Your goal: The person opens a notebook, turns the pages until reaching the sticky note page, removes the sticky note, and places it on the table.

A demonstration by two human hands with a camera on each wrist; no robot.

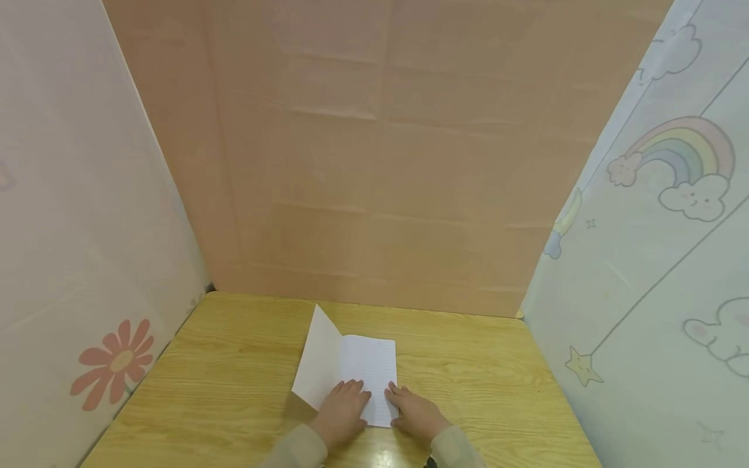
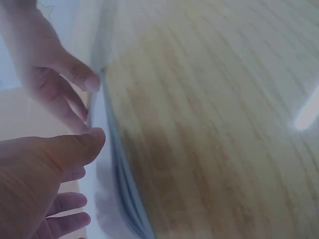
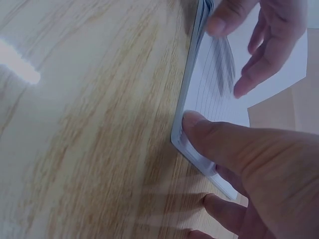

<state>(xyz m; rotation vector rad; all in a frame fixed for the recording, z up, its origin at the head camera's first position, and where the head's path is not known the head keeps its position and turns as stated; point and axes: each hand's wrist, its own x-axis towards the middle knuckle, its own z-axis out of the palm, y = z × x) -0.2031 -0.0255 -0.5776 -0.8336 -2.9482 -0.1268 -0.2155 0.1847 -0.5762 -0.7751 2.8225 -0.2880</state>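
"What lies at the center?"

"A notebook [image 1: 353, 365], open on the bench at the near side, its lined page [image 1: 374, 357] lying down and its left leaf [image 1: 318, 364] standing tilted."

"And the hands?"

"The left hand [image 1: 342, 413] reaches over the page beside the fold, its grip loose, fingers apart and clasping nothing. The right hand [image 1: 420, 415] sets its thumb on the page near the lower edge, its grip half bent at the outer edge; whether it pinches paper, I cannot tell."

"What makes for good work here?"

"Steadying the page appears to be the step. Light, even pressure by the fold should serve, with the right thumb anchoring the corner. A hard push could crease paper or skid the book, and the leaf may swing shut."

"Beyond?"

"Bare wood grain of the bench [image 1: 491, 390], then a creased tan panel [image 1: 409, 195] behind."
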